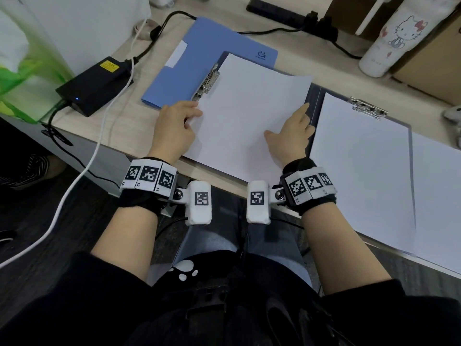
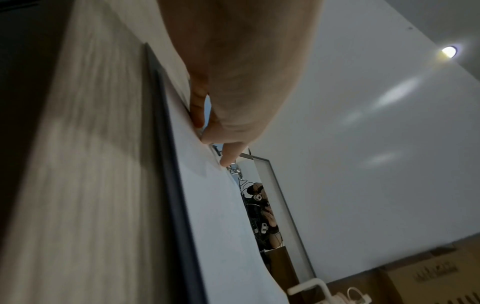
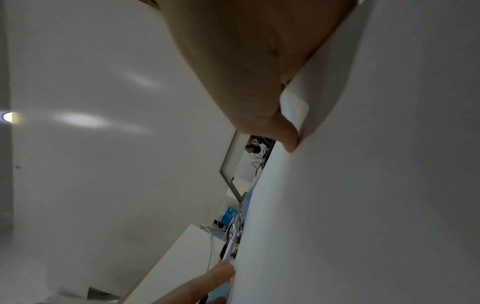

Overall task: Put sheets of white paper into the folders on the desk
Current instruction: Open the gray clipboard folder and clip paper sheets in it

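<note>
On the desk [image 1: 287, 53] near its front edge lies the open dark folder [image 1: 314, 96]. In it lies our white sheet [image 1: 239, 101], light and floppy, so we hold both side edges. Our left hand [image 1: 172, 131] pinches the left edge beside the metal clip [image 1: 208, 82]; our right hand [image 1: 290, 136] presses the right edge, fingers straight.
</note>
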A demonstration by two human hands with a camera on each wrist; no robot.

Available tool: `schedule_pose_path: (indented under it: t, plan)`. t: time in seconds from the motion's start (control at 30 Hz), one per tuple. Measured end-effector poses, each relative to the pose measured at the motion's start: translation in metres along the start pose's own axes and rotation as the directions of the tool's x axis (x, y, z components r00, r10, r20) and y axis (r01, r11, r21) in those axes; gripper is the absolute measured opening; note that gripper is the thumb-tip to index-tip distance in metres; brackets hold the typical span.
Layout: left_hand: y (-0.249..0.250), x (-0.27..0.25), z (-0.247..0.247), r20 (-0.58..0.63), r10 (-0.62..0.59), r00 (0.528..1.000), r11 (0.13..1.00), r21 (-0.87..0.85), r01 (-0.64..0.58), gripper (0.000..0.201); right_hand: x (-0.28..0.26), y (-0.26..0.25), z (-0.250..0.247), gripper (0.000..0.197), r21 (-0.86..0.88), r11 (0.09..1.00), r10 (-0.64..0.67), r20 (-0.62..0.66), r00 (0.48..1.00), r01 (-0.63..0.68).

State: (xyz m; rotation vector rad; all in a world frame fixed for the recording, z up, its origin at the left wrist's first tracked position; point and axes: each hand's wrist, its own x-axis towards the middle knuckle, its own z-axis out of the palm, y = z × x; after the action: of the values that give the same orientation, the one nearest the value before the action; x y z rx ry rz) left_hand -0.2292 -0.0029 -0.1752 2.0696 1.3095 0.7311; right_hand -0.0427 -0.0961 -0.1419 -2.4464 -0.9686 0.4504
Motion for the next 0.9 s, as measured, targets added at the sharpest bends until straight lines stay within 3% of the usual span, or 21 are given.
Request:
schedule_pose_path:
  t: [0.1,0.23,0.53,0.67,0.9]
  plan:
    - [0.001,0.001,0.001,0.056,0.033,0.998,0.99,0.137,-0.041,0.05,0.0,-0.001,-0.007,0.085,-0.135,0.991,0.026,0.081,0.996,-0.015]
    - [0.007,0.0,-0.004,0.078,0.016,0.997,0.985,0.17,-0.03,0.051,-0.002,-0.006,-0.015,0.075,-0.247,0.968,0.011,0.232,0.973,0.048]
    - [0.013,0.015,-0.013,0.114,-0.057,0.992,0.987,0.158,0.038,0.047,0.008,-0.044,-0.016,0.062,-0.23,0.938,-0.133,0.45,0.883,0.259]
    - [0.015,0.024,-0.016,0.101,-0.072,0.992,0.989,0.14,0.057,0.043,0.025,-0.062,-0.005,0.069,-0.259,0.905,-0.182,0.483,0.857,0.338]
    - [0.017,0.039,-0.027,0.135,-0.145,0.98,0.986,0.103,0.132,0.037,0.042,-0.076,0.016,0.102,-0.327,0.866,-0.168,0.524,0.835,0.379]
